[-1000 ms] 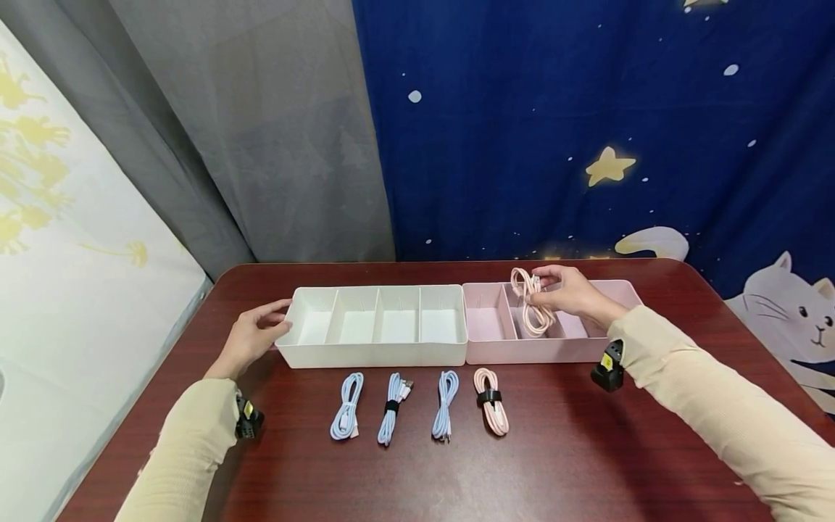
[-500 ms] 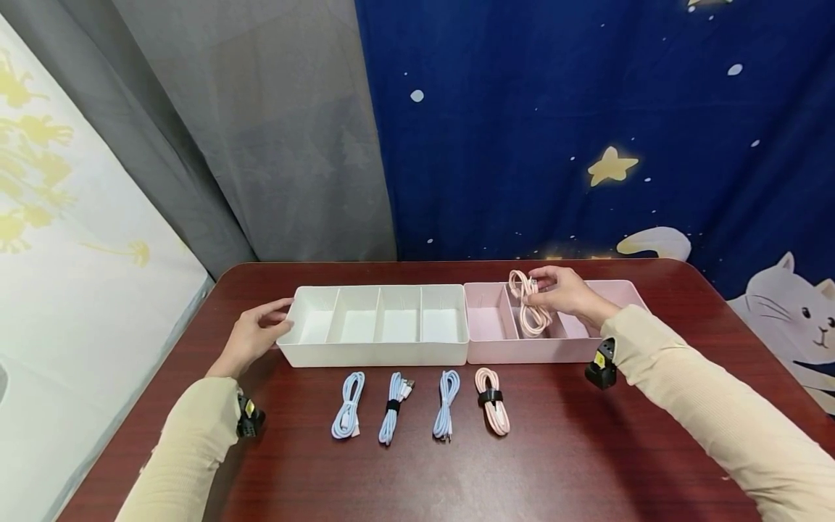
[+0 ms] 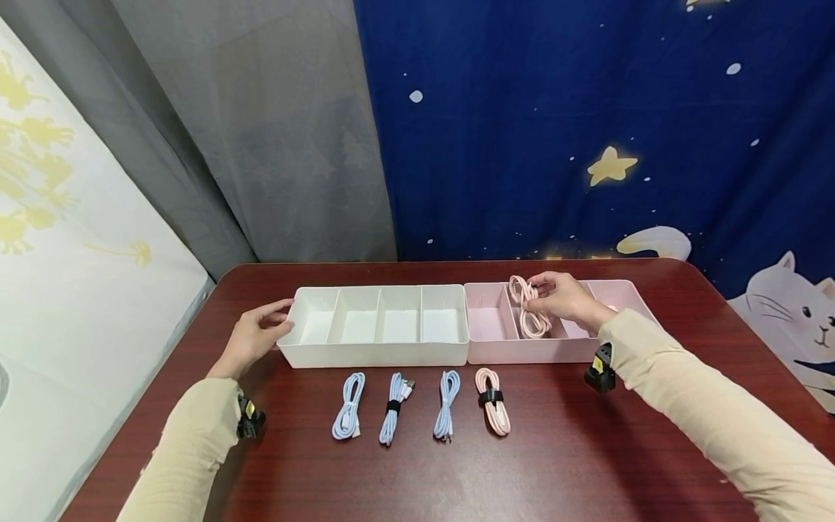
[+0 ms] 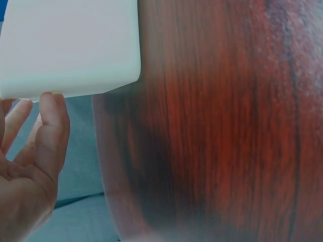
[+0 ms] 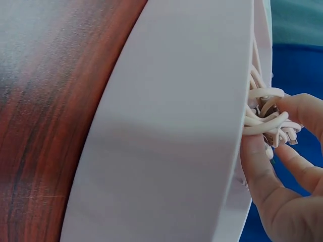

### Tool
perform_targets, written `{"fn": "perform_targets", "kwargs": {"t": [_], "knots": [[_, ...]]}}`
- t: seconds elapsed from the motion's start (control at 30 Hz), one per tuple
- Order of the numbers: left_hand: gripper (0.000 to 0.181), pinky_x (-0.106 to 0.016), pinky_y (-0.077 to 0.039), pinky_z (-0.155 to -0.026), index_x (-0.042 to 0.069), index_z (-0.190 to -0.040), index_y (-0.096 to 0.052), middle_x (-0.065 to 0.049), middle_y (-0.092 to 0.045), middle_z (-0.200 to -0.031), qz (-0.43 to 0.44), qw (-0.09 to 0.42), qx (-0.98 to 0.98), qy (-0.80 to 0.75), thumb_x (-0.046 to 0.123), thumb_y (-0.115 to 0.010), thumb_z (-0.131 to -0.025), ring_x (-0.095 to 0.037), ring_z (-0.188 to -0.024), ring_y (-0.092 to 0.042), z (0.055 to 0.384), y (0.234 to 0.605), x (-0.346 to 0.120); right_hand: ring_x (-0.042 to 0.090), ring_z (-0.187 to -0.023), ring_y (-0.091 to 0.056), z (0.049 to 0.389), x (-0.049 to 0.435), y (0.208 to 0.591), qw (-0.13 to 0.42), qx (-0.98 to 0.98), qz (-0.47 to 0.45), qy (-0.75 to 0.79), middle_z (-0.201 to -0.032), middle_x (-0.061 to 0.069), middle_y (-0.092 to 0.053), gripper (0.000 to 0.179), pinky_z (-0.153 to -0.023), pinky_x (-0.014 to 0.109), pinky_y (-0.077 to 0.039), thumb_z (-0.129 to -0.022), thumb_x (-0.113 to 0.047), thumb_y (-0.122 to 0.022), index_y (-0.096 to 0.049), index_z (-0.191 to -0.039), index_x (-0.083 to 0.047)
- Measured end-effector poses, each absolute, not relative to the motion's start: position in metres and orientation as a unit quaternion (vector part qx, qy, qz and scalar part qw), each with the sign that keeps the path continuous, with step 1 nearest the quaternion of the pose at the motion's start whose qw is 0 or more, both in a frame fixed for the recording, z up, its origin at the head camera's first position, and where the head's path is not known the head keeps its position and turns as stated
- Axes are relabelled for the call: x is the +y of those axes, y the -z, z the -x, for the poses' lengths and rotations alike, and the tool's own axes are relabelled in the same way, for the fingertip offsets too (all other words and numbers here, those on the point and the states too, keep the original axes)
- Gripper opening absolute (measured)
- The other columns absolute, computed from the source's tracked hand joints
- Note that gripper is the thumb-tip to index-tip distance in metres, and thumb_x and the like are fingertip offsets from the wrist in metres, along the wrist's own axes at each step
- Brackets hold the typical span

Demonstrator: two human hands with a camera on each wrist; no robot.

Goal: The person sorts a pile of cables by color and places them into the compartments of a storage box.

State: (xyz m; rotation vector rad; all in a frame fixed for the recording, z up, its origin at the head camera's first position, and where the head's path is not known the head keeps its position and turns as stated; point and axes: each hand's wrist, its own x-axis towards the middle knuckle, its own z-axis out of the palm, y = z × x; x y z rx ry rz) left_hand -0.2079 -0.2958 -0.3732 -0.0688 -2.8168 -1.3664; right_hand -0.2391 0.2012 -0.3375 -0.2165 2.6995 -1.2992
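Observation:
My right hand [image 3: 566,299] pinches a coiled pink cable [image 3: 536,323] over the second compartment from the left of the pink box [image 3: 522,353]. In the right wrist view, thumb and fingers hold the cable [image 5: 267,121] just behind the box's front wall, its lower part hidden. My left hand [image 3: 253,335] touches the left end of the white divided box [image 3: 372,355]. Seen from the left wrist, its fingers [image 4: 52,126] are extended against that box's end wall [image 4: 70,45]. The two boxes stand end to end.
In front of the boxes lie three coiled blue cables, the left one [image 3: 349,406], the middle one [image 3: 393,409] with a black strap, the right one [image 3: 446,406]. Right of them is a pink cable [image 3: 492,402] with a black strap. Curtains [image 3: 313,145] hang behind the table [image 3: 404,486].
My right hand has lowered slightly, bringing the pink cable further down into its compartment. The left hand stays at the white box's end.

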Motion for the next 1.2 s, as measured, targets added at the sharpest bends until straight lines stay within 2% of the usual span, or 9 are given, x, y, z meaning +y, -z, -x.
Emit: {"fn": "perform_targets", "kwargs": {"t": [0.3,0.7,1.2], "knots": [[0.048,-0.036,-0.051,-0.064,0.01,-0.133,-0.042,-0.021,-0.052,-0.11,0.023,0.005,-0.901,0.434,0.018,-0.056,-0.088,-0.029,-0.09,-0.054,0.207,0.372,-0.296,0.028,-0.089,-0.051,0.238,0.2,0.342,0.055,0.901,0.095,0.42,-0.096,0.022,-0.056,0.048,-0.065,0.023,-0.044,-0.073,-0.008,-0.069,-0.049,-0.113,0.011],[0.048,-0.035,-0.051,-0.063,0.01,-0.133,-0.042,-0.021,-0.051,-0.111,0.02,0.002,-0.899,0.437,0.018,-0.056,-0.087,-0.028,-0.089,-0.054,0.207,0.372,-0.295,0.031,-0.09,-0.053,0.237,0.193,0.345,0.048,0.915,0.101,0.388,-0.097,0.023,-0.054,0.048,-0.076,0.037,-0.043,-0.072,-0.009,-0.069,-0.05,-0.112,0.011],[0.049,-0.037,-0.051,-0.064,0.01,-0.133,-0.042,-0.021,-0.051,-0.11,0.021,0.002,-0.903,0.43,0.019,-0.057,-0.087,-0.026,-0.087,-0.054,0.207,0.372,-0.295,0.032,-0.092,-0.053,0.235,0.192,0.349,0.036,0.923,0.1,0.37,-0.099,0.023,-0.054,0.049,-0.078,0.039,-0.042,-0.073,-0.012,-0.07,-0.05,-0.113,0.008]]}}
